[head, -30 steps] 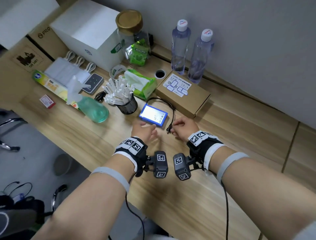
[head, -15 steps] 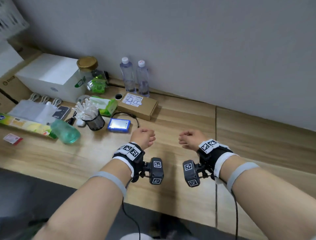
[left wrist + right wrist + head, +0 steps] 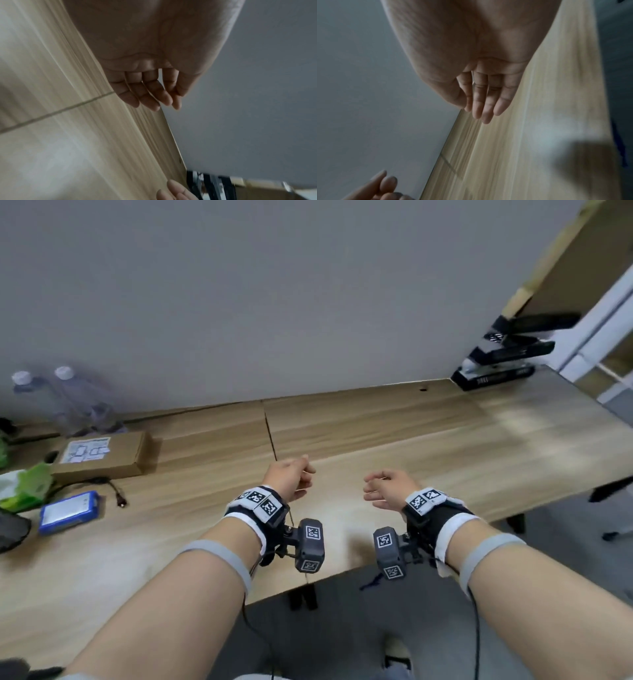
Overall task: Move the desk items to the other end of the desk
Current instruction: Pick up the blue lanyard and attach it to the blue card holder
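Observation:
My left hand (image 3: 298, 477) and right hand (image 3: 376, 486) hover side by side over the middle of the wooden desk (image 3: 445, 440), both empty. The left wrist view shows the left hand (image 3: 149, 94) with relaxed fingers holding nothing. The right hand (image 3: 481, 102) looks the same in the right wrist view. The desk items lie at the far left: a blue device (image 3: 68, 511) with a black cable (image 3: 113, 491), a cardboard box (image 3: 102, 455), two water bottles (image 3: 85, 402), and a green tissue pack (image 3: 27, 486). All are well left of my left hand.
A black stack of equipment (image 3: 500, 361) sits in the back right corner against the wall. A dark pen cup (image 3: 12, 529) is cut off at the left edge. A seam (image 3: 270, 433) crosses the desk just behind my left hand. Floor shows below the desk's front edge.
Both hands have left the blue device and its cable and moved right along the desk, holding nothing. The head view has swung right, bringing the desk's right end into sight.

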